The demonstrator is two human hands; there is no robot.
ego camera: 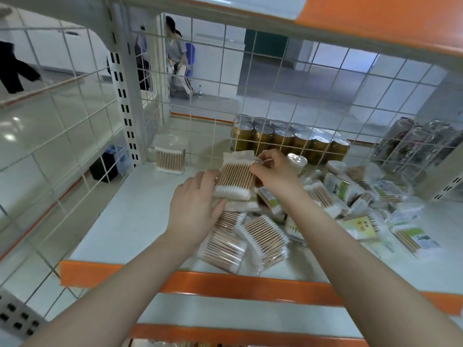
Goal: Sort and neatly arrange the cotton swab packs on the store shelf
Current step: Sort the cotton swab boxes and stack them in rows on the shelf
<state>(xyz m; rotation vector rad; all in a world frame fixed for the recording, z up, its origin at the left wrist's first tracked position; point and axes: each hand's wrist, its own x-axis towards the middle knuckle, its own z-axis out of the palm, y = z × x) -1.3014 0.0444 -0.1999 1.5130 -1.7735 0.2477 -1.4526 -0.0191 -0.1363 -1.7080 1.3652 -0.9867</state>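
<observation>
Both hands hold one flat pack of wooden-stick cotton swabs (234, 175) raised above the white store shelf (130, 216), near its middle. The left hand (198, 209) has its grip on the pack's near left edge, thumb on top by the cotton tips and fingers under it. The right hand (274, 169) has its grip clenched on the pack's far right corner, pinching the plastic wrapper there. Right below the held pack lies a loose heap of similar swab packs (253, 239), spreading to the right into packs with green labels (411, 239). A clear tub of swabs (170, 157) stands upright at the back left of the shelf. Behind the wire mesh back panel (288, 101) stand gold-coloured cans (288, 142).
</observation>
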